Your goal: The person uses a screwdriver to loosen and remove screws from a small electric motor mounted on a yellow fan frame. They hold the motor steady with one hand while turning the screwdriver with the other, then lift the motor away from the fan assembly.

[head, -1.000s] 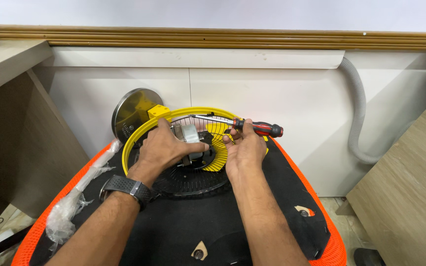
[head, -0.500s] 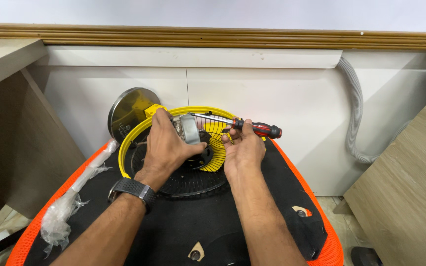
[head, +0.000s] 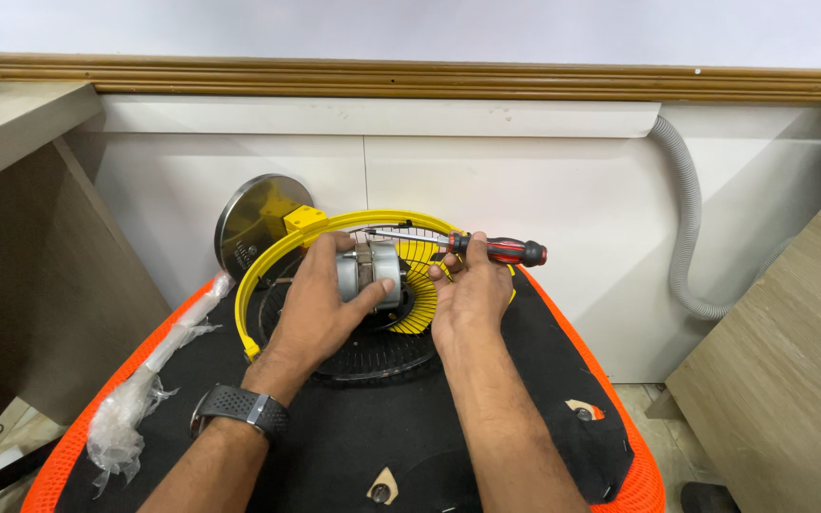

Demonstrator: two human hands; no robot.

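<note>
The left hand [head: 320, 304] is wrapping its grip around the grey fan motor [head: 369, 273] inside the yellow guard [head: 268, 261], while the right hand [head: 472, 294] is closing around a red-and-black screwdriver [head: 496, 251] just beside it.

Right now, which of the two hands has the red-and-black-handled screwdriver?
The right hand holds the red-and-black-handled screwdriver, its shaft pointing left across the yellow fan guard. The left hand, with the black wristwatch, grips the grey metal motor.

one motor [head: 370, 274], one screwdriver [head: 486, 249]
</note>
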